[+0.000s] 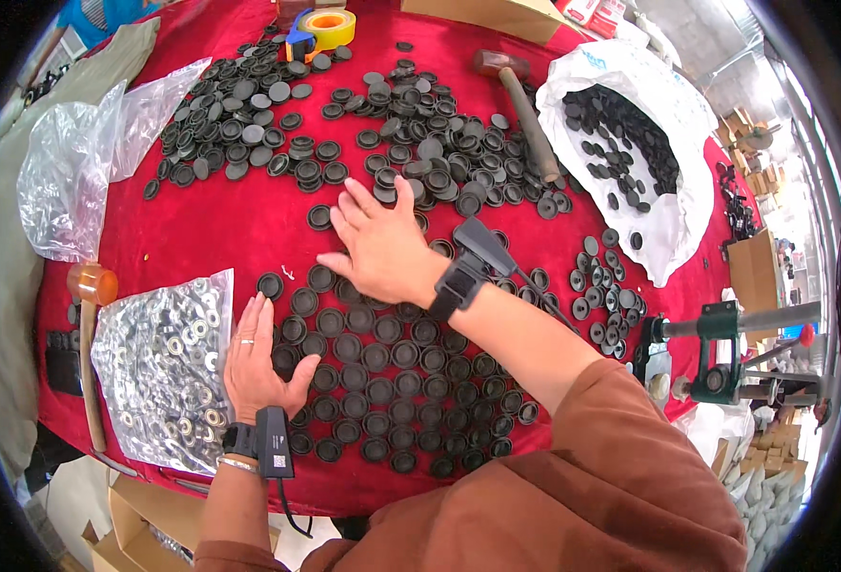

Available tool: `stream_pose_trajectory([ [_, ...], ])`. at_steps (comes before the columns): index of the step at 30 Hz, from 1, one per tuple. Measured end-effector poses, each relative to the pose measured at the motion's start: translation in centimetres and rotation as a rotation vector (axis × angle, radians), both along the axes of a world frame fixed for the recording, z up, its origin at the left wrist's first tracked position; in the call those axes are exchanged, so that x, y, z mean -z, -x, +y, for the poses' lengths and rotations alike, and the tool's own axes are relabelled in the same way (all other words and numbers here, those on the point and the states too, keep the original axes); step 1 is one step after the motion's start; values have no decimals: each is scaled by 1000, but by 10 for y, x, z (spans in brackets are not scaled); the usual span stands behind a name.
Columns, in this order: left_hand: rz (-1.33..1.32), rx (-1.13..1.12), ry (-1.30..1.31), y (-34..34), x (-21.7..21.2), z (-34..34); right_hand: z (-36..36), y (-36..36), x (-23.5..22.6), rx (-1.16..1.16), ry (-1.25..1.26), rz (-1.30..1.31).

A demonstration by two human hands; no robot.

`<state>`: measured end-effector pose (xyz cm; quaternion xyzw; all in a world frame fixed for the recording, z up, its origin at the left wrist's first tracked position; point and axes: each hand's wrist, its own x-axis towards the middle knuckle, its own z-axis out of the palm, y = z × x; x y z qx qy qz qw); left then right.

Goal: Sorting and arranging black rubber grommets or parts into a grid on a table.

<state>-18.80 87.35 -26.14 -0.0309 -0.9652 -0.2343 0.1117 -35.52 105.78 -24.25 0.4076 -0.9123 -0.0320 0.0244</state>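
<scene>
Discs (380,391), black, rowed across lower centre of the frame, left hand (253,370) at their left edge beside a packed plastic bag (158,377), right hand (382,250) at their upper edge, both unclenched, thumbs splayed, red cloth (215,229) stretching open centre left.

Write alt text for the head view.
A person's open left hand and right hand border rows of round black discs on red cloth. Beyond are loose disc heaps and a white plastic bag; a clear plastic bag of rings lies left.
</scene>
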Motion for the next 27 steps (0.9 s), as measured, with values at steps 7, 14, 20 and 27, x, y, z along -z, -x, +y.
stream_pose_trajectory([
  [7, 27, -3, -12, 3, -2, 4, -25, 41, 9, 56, 287, 78],
  [14, 42, 2, 2, 3, -3, 3, -51, 11, 12, -168, 134, 11],
  [20, 32, 2, -20, 0, -2, 2, -50, 7, 1, -126, 236, -20],
  [27, 23, -4, -42, -1, -2, 4, -30, -2, 19, -122, 172, -39],
])
